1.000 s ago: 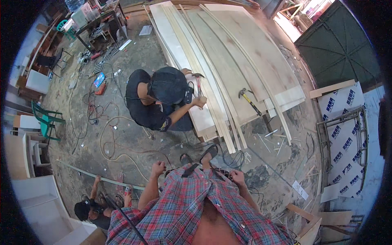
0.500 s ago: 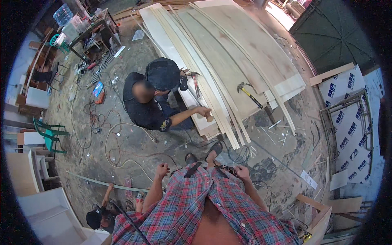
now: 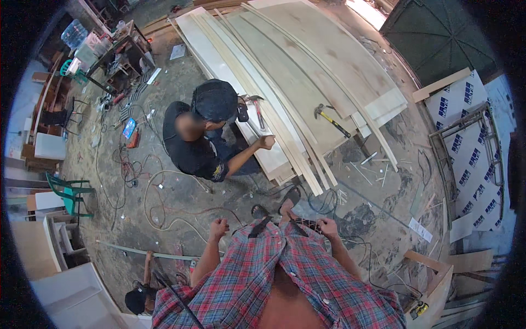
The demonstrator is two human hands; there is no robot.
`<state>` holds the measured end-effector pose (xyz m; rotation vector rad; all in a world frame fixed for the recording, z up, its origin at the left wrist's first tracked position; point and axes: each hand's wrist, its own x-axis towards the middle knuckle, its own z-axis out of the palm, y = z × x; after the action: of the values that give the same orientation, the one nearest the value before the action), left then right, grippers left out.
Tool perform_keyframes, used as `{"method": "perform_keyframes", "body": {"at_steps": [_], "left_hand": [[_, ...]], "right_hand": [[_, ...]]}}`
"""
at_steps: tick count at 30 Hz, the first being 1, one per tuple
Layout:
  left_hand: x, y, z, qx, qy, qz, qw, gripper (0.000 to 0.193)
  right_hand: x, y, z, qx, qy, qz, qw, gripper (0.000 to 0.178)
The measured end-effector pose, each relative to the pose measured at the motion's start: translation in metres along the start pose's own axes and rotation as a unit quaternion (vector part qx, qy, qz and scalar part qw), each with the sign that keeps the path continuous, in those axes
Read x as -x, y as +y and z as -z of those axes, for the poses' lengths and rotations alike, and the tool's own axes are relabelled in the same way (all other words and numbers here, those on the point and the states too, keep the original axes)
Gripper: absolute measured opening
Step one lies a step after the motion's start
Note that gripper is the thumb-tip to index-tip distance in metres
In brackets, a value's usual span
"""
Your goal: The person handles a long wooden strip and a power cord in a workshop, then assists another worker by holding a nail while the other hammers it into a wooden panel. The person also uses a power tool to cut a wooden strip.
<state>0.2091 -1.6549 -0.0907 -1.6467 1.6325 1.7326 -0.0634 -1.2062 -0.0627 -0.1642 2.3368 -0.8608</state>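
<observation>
My left hand [image 3: 219,227] hangs beside the hem of my plaid shirt [image 3: 252,263], its fingers curled in with nothing showing in them. On the other side, my right hand [image 3: 327,227] is also loosely closed, close to a dark item at my waist. Neither hand touches the stack of boards [image 3: 329,60] ahead. A co-worker in a dark cap [image 3: 215,100] crouches at the near left edge of that stack, a closed hand [image 3: 267,142] over the pale wood strips [image 3: 279,131].
A yellow-handled hammer [image 3: 335,123] and a red-handled hammer [image 3: 258,109] lie on the boards. Cables and a hose [image 3: 147,203] run over the floor. A green chair [image 3: 68,192] stands left. Another person [image 3: 141,299] is low at the lower left, beside a long strip [image 3: 164,255].
The crouching co-worker's hand has drawn up and back from the strip ends and closed. The person at the lower left has shifted partly behind my sleeve. My hands stay nearly still.
</observation>
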Motion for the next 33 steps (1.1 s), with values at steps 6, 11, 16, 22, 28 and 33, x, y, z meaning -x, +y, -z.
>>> {"method": "perform_keyframes", "body": {"at_steps": [6,11,16,22,28,33], "left_hand": [[-0.002,-0.003,-0.002,0.007,-0.010,0.004,1.000,0.035],[0.004,-0.006,-0.002,-0.001,-0.010,0.008,1.000,0.034],[0.005,-0.010,0.004,-0.022,-0.005,0.013,1.000,0.037],[-0.003,-0.016,0.010,-0.014,-0.014,-0.006,1.000,0.039],[0.004,-0.013,0.009,-0.011,-0.018,-0.016,1.000,0.037],[0.015,-0.012,0.005,-0.030,-0.025,-0.005,0.999,0.037]], "right_hand": [[0.009,-0.011,0.005,0.021,-0.001,0.006,1.000,0.032],[0.008,-0.007,0.000,0.024,0.006,-0.003,1.000,0.030],[0.009,-0.019,-0.004,0.011,0.004,0.002,1.000,0.031],[0.010,-0.018,-0.010,0.030,0.038,0.030,0.998,0.030],[0.011,-0.004,-0.019,0.022,0.034,0.018,0.999,0.028],[0.014,-0.006,-0.014,0.017,0.027,0.012,0.999,0.028]]}}
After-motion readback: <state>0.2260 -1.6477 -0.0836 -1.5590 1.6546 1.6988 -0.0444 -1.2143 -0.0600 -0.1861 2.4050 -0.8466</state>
